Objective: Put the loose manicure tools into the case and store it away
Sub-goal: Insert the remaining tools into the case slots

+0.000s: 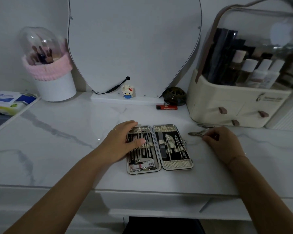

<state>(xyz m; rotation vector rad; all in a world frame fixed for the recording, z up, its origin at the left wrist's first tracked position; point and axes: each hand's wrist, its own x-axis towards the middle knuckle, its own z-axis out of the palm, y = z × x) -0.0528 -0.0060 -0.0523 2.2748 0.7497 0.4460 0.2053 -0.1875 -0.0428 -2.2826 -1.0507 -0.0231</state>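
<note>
Steel throughout, so expect stiff, light, slick parts with sharp tips. Case lies open flat near the front edge of the marble tabletop, centre, with most elastic loops filled. Left hand rests flat on the left half, fingers straight, thumb across the tools, pinning it. Right hand, just right of the case, pinches the handle end of a loose nipper lying on the top, head toward the case. My read: hold it by the handles, not the cutting end, and slide it under a free loop in the right half. Second loose tool, thin metal, lies farther right by the foot of the organizer; type unclear. Case looks rigid with a metal rim; grip it across the short sides once shut. Polished marble is low friction, so the case can skate if unheld. Farther back: red lighter, block figurine, mirror, brush holder far left, wipes pack at the left edge. Organizer drawers look like a likely storage spot.
</note>
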